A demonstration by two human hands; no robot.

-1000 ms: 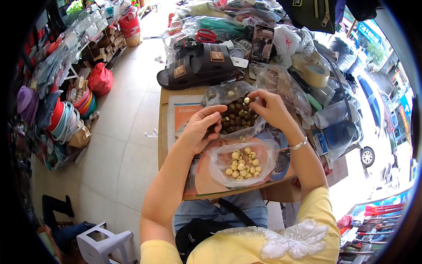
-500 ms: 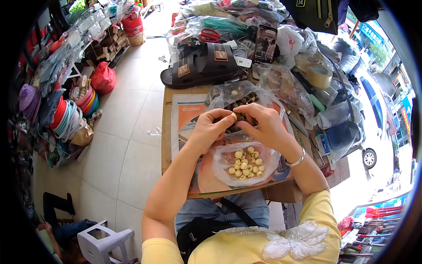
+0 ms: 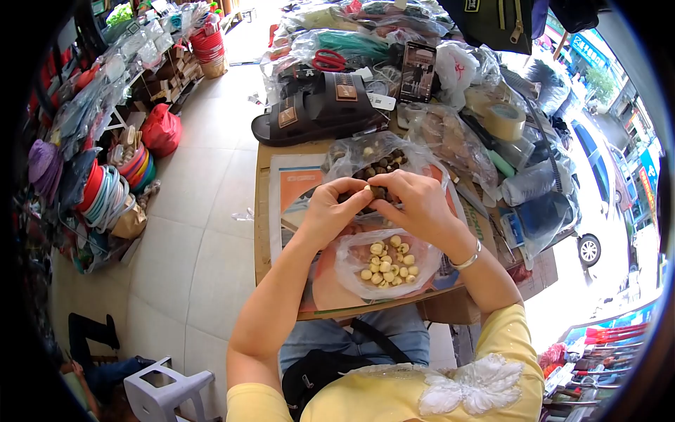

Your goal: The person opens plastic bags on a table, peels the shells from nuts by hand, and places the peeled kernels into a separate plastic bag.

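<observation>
Pinched between my two hands is a small lotus seed, pale on its left side with dark brown shell toward the right. The thumb and forefinger of my left hand grip it from one side. My right hand, with a silver bangle at the wrist, grips the shell side. Just beyond the hands, a clear plastic bag holds many brown unpeeled seeds, partly covered by my fingers. Nearer to me lies a second open plastic bag with several peeled cream seeds.
Both bags rest on a printed sheet over cardboard. Behind them are black sandals, red-handled scissors, a propped phone and a tape roll. A grey stool and a seated person's legs are at lower left.
My fingers have shifted on the seed, and dark shell now shows at the right fingertips. The view has moved slightly; the bags stay in place.
</observation>
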